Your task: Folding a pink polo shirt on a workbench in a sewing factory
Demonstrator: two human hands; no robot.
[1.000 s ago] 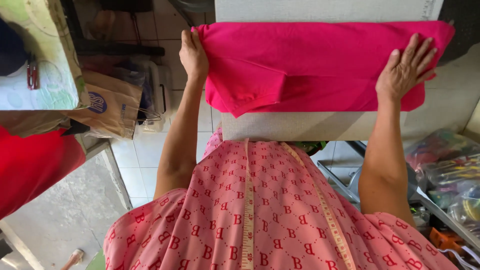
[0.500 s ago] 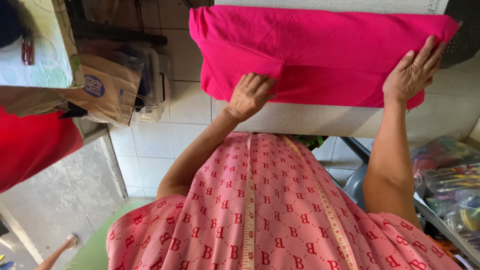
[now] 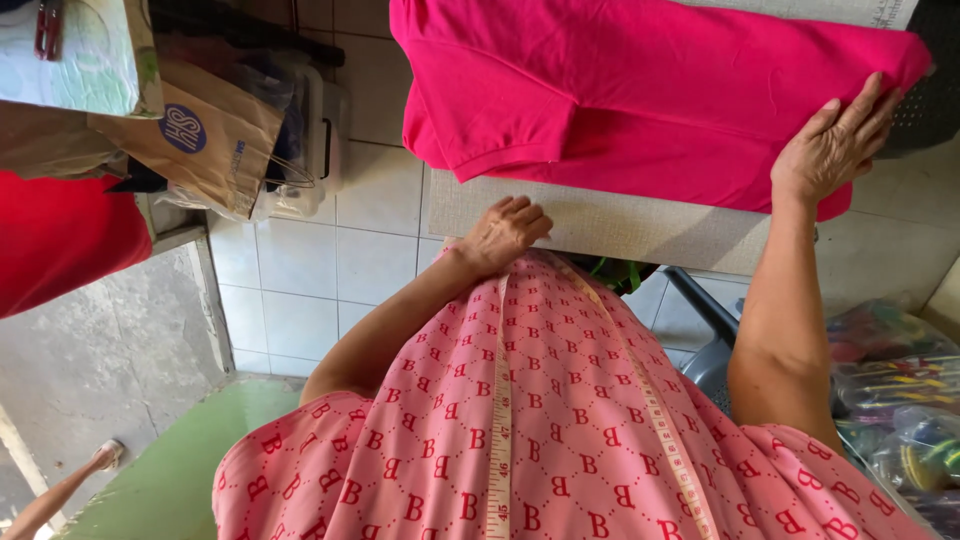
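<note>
So the right hand (image 3: 830, 150) is flat on the pink cloth (image 3: 640, 90), fingers spread and open, palm pressing down near the cloth's right edge, prob to keep it from sliding off the board (image 3: 600, 220) it lies on. Not pinching anything, just weight on top. The cloth is folded, w/ a thicker flap hanging off the front left, well away from those fingertips.

Left hand (image 3: 505, 232) sits off the cloth, at the board's near edge right above the belly. Fingers are loosely curled, holding nothing afaict; knuckles just touch or hover by the edge, can't tell which.

A tape measure (image 3: 500, 420) hangs round the neck down the pink patterned dress (image 3: 560, 450), just below the left fingers, handy w/o needing a grip. A paper bag (image 3: 205, 140) sits far left of both hands.
</note>
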